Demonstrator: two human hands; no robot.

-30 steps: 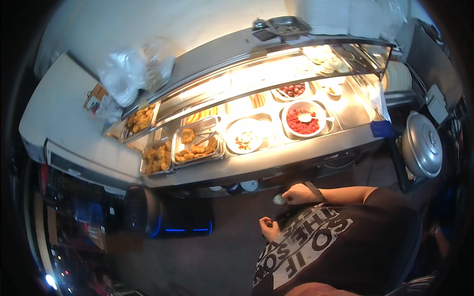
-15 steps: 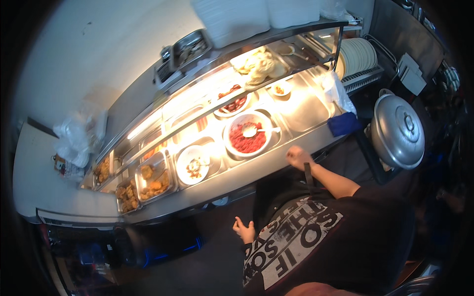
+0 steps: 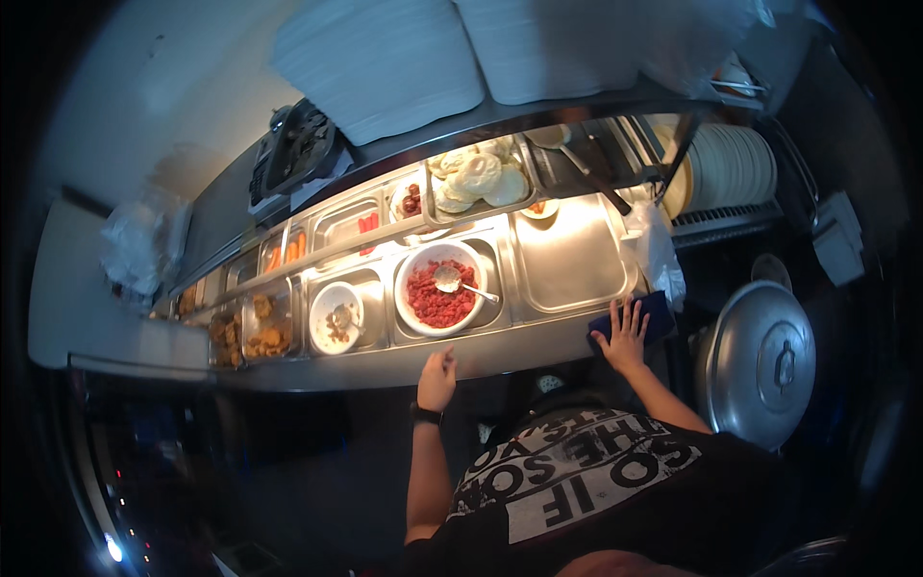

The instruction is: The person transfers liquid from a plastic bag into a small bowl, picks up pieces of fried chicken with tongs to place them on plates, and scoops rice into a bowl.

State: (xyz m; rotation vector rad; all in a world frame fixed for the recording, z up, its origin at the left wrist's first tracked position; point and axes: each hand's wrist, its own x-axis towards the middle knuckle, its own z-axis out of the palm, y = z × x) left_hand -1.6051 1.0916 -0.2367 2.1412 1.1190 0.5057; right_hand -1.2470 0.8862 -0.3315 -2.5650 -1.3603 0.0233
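My left hand (image 3: 437,380), with a dark watch on its wrist, hovers by the front edge of the metal counter (image 3: 524,351). Its fingers are curled in and I see nothing in them. Over a folded dark blue cloth (image 3: 658,308) at the counter's right end, my right hand (image 3: 625,335) lies flat with fingers spread. In front of the left hand stands a white bowl (image 3: 402,288) of chopped red food, a metal spoon (image 3: 481,293) resting in it. Left of that is a smaller, nearly emptied white bowl (image 3: 319,310) with a few brown bits and a utensil.
Metal trays hold brown fried pieces (image 3: 267,338) and pale round flat food (image 3: 478,175). A bare metal tray (image 3: 567,260) lies right of centre. White container stacks (image 3: 385,72) stand above. Plates (image 3: 735,168) fill a rack; a large lidded pot (image 3: 760,365) stands at right.
My right hand has moved rightward from the counter's front, uncurled and come down on the blue cloth. My left hand has risen to the counter edge and its fingers have curled. The view has turned.
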